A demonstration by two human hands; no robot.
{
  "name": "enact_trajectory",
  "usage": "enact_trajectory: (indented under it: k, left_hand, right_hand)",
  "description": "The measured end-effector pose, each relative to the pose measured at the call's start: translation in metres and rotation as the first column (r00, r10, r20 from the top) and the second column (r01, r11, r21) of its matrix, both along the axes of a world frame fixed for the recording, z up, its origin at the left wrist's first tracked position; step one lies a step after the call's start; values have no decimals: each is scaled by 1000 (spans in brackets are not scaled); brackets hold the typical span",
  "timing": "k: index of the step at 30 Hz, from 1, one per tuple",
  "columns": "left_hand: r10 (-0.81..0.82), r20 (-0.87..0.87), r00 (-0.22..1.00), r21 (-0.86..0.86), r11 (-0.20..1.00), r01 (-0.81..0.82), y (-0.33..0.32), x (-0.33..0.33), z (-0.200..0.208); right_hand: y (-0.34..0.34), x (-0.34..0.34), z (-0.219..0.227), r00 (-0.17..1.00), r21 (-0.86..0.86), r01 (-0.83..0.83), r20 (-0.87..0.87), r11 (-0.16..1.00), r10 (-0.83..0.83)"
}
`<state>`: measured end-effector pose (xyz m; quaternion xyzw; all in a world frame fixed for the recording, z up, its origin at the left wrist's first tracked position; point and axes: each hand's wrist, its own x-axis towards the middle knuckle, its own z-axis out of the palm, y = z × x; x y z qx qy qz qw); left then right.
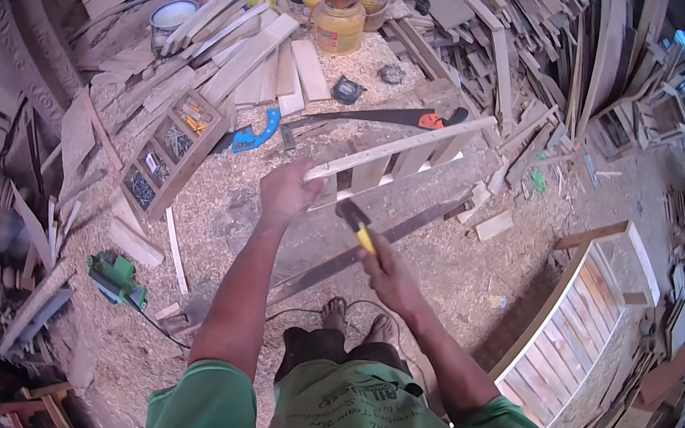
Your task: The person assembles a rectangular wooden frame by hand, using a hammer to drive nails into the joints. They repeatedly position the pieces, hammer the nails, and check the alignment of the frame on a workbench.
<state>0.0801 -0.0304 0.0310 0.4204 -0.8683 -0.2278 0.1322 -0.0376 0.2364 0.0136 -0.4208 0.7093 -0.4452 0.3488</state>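
My left hand (287, 192) grips the left end of a slatted wooden frame (404, 148), its fingers wrapped over the top rail. The frame stands on edge on the workbench (293, 246), with several short slats between its long rails. In my right hand (390, 271) is a hammer (355, 219) with a yellow-and-black handle. The hammer's dark head is just below the frame's near left part; whether it touches the wood I cannot tell. Behind the frame lie a handsaw (381, 118) with an orange-and-black handle and a blue saw handle (256, 131).
A divided wooden box (176, 152) of nails and screws sits at the left of the bench. Beyond are yellow jars (339, 24) and stacked boards (251, 56). A green power tool (116, 277) with a cord lies left. At lower right stands a slatted wooden piece (566, 339).
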Motion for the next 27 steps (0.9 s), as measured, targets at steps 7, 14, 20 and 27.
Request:
enact_trajectory:
  k: [7, 14, 20, 27]
  left_hand:
    - [-10, -39, 999, -75, 997, 7, 7, 4, -1]
    - [-8, -61, 998, -87, 996, 3, 17, 0, 3]
    - [-13, -108, 994, -119, 993, 0, 24, 12, -5]
    - [-14, -99, 995, -106, 994, 4, 23, 4, 0]
  right_hand:
    - [-35, -23, 121, 864, -283, -64, -496, 957, -89]
    - [-69, -34, 105, 782, -31, -75, -622, 997, 40]
    - [-55, -30, 185, 876, -431, -98, -465, 897, -128]
    - [-55, -44, 131, 838, -605, -120, -487, 787, -246]
